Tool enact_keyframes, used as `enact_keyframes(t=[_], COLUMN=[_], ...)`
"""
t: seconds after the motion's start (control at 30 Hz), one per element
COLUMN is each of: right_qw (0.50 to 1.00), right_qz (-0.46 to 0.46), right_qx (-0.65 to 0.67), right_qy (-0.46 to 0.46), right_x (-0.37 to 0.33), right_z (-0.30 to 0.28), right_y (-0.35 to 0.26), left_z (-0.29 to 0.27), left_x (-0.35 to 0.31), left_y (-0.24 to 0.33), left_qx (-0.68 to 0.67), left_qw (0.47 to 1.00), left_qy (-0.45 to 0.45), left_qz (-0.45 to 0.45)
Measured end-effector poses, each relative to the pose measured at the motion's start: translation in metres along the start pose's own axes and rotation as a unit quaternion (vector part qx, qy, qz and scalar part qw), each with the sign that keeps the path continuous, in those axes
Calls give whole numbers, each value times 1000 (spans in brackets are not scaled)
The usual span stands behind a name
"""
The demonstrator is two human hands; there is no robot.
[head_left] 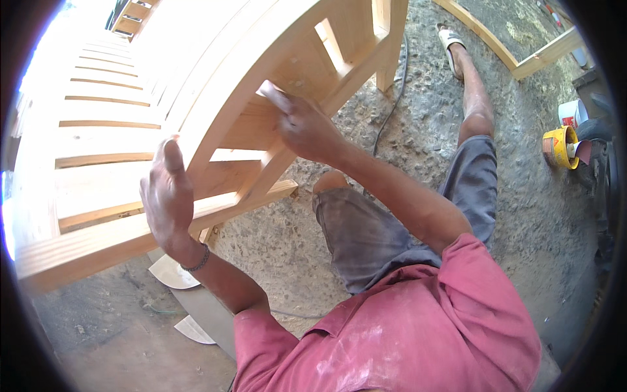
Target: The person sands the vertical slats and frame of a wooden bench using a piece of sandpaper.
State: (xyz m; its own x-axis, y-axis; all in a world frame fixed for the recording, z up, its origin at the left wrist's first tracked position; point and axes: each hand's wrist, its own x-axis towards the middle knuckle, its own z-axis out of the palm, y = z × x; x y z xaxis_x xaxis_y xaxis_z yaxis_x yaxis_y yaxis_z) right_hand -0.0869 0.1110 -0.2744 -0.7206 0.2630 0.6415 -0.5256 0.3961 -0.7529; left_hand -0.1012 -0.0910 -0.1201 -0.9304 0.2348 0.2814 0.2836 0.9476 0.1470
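With the left grip (167, 201) loosely open beside the wooden frame (228, 108) ahead — contact unclear — and the right grip (304, 127) curled at its inner edge, hold too blurred to tell, poor bracing could let it shift, or rough wood splinter skin.

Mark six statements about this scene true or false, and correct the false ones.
1. Both hands are gloved. False: the left hand and right hand are bare.
2. A bracelet circles the left wrist. True.
3. The right hand is at the wooden frame. True.
4. All clothing is blue. False: the shirt is red.
5. A yellow tub is on the picture's right side. True.
6. No footwear shows. False: a pale sandal does.
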Motion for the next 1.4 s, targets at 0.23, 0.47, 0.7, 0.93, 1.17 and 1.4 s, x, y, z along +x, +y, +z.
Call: enact_keyframes(t=[0.23, 0.47, 0.7, 0.93, 1.17, 1.4], right_qw=[997, 995, 993, 991, 989, 995], right_qz=[47, 81, 107, 101, 115, 51], right_qx=[41, 42, -28, -48, -46, 11], right_qy=[-37, -41, -39, -73, -76, -79], right_x=[-13, -2, -24, -10, -18, -9], right_z=[-2, -18, -8, -21, -24, -26], right_y=[-4, -8, -12, -28, -32, -43], left_z=[1, -4, -2, -2, 3, 1], left_x=[0, -1, -3, -4, -3, -8], left_y=[-5, 10, 4, 5, 4, 5], left_qx=[11, 7, 18, 11, 23, 10], left_qw=[999, 998, 1000, 999, 1000, 999], left_qy=[12, -51, -7, -41, 8, 18], left_qz=[32, -47, -20, -34, -14, -43])
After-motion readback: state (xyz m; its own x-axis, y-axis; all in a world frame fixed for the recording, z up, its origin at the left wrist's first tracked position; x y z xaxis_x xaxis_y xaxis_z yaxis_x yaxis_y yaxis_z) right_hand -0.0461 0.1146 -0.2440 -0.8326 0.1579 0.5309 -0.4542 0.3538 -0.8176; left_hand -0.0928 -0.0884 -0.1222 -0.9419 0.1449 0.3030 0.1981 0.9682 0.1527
